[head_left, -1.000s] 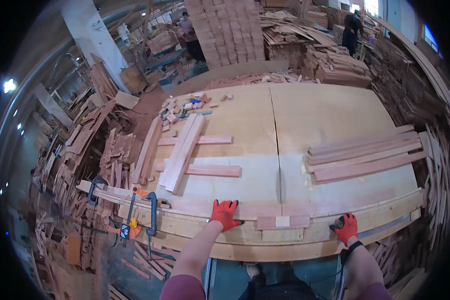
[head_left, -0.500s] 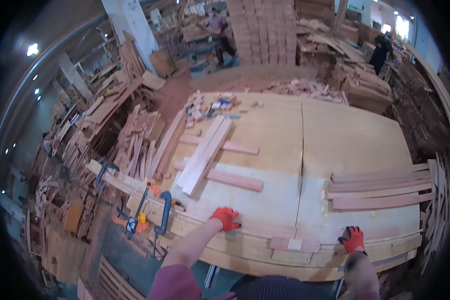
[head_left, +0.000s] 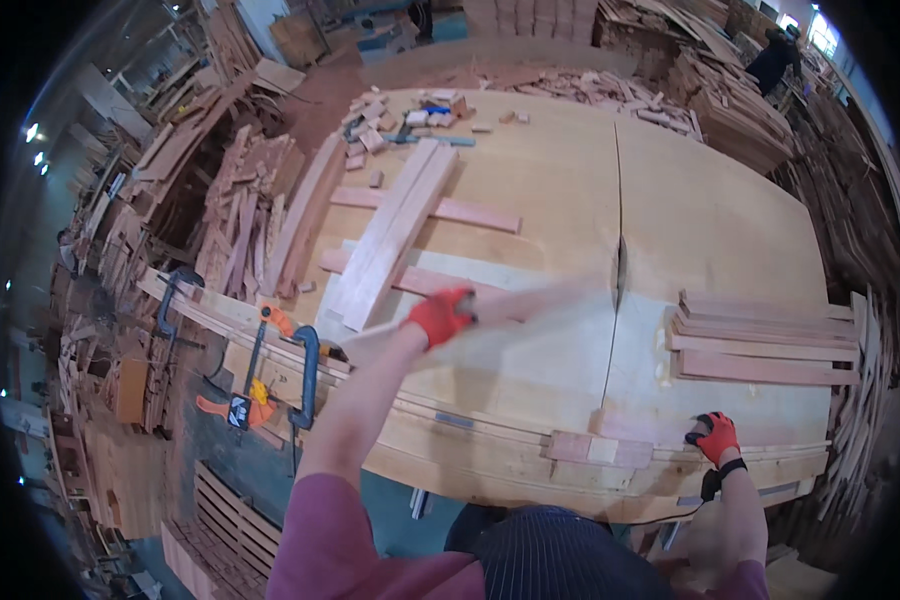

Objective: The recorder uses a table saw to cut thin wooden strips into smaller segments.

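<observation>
My left hand, in a red glove, grips a wooden strip above the front part of the bench; motion smears the strip's far part. At the front right my right hand, also red-gloved, rests with curled fingers on another pinkish wooden strip along the bench's front rail. A short wood block with a pale middle sits on the rail to the left of that hand. Left of centre, two long planks lie side by side across two pinkish strips.
Several stacked strips lie at the right of the bench. Clamps hang at its left edge. Small wood blocks are scattered at the far left. Wood heaps surround the bench; a person stands at the far right.
My left hand has risen from the front rail and moved away from me, lifting a strip with it. My right hand stays near the same place on the bench. The view has tilted down.
</observation>
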A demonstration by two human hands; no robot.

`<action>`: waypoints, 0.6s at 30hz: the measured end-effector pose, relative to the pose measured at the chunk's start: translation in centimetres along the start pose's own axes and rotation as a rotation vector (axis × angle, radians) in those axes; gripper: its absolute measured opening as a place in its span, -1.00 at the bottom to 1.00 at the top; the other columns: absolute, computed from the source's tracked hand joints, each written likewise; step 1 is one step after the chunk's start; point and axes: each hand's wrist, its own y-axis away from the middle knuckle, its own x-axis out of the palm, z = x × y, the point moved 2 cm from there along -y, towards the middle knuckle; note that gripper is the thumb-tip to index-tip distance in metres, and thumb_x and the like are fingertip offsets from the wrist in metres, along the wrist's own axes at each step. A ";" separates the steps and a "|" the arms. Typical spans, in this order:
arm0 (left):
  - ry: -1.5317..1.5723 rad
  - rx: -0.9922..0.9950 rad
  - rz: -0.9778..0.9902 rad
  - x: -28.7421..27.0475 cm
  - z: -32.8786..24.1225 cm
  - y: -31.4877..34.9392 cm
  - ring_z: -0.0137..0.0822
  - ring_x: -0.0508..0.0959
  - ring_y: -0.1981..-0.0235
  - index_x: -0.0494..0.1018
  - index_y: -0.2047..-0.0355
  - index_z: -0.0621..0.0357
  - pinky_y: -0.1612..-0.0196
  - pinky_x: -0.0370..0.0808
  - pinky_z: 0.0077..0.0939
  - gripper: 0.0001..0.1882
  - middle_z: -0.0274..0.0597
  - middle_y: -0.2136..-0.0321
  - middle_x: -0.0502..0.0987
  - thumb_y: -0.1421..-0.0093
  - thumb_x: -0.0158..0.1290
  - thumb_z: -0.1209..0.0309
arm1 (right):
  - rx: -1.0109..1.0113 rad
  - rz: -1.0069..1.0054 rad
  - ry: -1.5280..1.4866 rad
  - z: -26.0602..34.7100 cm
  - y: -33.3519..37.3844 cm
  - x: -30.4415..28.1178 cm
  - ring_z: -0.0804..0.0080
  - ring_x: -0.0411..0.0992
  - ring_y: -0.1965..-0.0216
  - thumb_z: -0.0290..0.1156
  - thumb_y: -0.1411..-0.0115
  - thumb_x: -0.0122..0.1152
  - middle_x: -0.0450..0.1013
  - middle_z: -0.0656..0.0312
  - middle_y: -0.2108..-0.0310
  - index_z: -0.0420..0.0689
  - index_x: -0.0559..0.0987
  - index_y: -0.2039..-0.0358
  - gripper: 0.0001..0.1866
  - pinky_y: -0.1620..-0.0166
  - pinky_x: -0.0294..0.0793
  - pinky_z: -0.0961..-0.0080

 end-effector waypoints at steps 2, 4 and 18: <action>-0.151 -0.075 -0.140 -0.8 1.3 -4.5 0.12 0.56 -0.15 0.39 -0.31 -0.07 -0.20 0.49 -0.08 -0.35 0.18 -0.12 0.55 -0.25 0.20 0.04 | -0.020 -0.018 0.021 0.4 0.3 1.0 -0.03 0.34 -0.22 -0.03 0.09 0.58 0.47 0.05 -0.10 -0.03 0.62 -0.05 -0.31 -0.32 0.32 0.09; -0.205 -0.166 -0.282 -2.1 2.4 -7.4 0.14 0.56 -0.13 0.37 -0.34 -0.10 -0.18 0.49 -0.04 -0.33 0.19 -0.07 0.57 -0.27 0.16 0.00 | -0.079 -0.131 0.125 1.5 0.4 2.2 -0.02 0.32 -0.24 -0.08 0.09 0.57 0.46 0.04 -0.14 -0.09 0.60 -0.07 -0.30 -0.37 0.25 0.10; -0.810 -0.413 -0.381 -0.5 2.3 -5.0 0.08 0.17 -0.44 0.16 -0.46 0.00 -0.41 0.06 0.19 -0.13 0.04 -0.44 0.19 -0.25 0.15 -0.09 | 0.011 0.113 0.116 -1.0 -1.0 -2.5 0.02 0.41 -0.18 -0.15 -0.03 0.50 0.51 0.09 -0.07 -0.09 0.66 -0.02 -0.45 -0.27 0.40 0.12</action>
